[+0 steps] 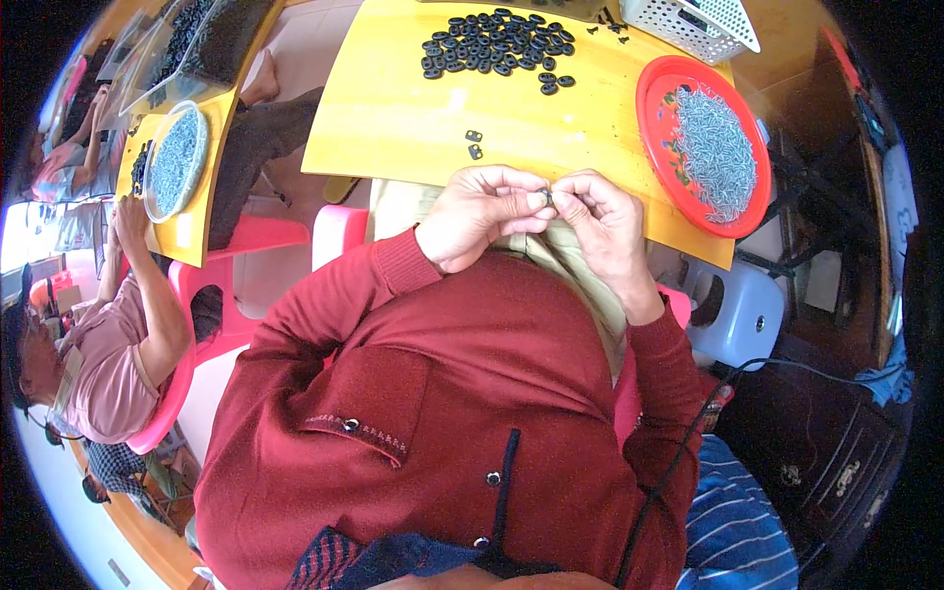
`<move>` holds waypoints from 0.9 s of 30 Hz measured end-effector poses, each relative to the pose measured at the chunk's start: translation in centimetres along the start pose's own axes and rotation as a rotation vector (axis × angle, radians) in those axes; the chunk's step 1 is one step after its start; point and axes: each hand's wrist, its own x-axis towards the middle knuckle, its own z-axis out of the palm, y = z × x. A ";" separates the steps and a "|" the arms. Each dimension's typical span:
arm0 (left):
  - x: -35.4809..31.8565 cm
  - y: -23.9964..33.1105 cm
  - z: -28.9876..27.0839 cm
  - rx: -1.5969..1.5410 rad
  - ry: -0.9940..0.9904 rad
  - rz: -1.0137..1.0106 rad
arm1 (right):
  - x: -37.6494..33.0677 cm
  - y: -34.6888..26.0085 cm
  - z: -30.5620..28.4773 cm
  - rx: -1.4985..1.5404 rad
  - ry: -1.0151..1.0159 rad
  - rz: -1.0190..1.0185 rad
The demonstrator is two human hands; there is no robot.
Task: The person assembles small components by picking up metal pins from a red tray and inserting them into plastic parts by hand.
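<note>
My left hand [484, 214] and my right hand [605, 228] meet just off the near edge of the yellow table [393, 108]. Thumbs and fingertips of both pinch a small dark piece [548, 198]; the fingers cover most of it, so its exact shape cannot be made out. Just beyond my left hand lie two small black pieces with holes [475, 145]. Farther back is a loose pile of black oval pieces with holes [497, 41]. Right of my right hand, a red basin [652, 103] holds a heap of small silvery screws [718, 152].
A white perforated basket [703, 41] stands at the back right, with several small dark bits [612, 27] beside it. A blue plastic chair [739, 313] is below the basin. On the left, a person [118, 344] works at another yellow table with a bowl of screws [177, 160].
</note>
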 end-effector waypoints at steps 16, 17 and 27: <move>-0.2 0.1 0.8 0.145 0.033 0.064 | 0.0 -0.1 -0.8 0.117 -0.098 0.057; -0.3 0.1 0.8 0.134 0.030 0.063 | 0.0 -0.1 -0.8 0.117 -0.099 0.058; -0.3 0.0 0.6 0.177 0.049 0.059 | -0.2 -0.3 -0.6 -0.112 -0.087 -0.019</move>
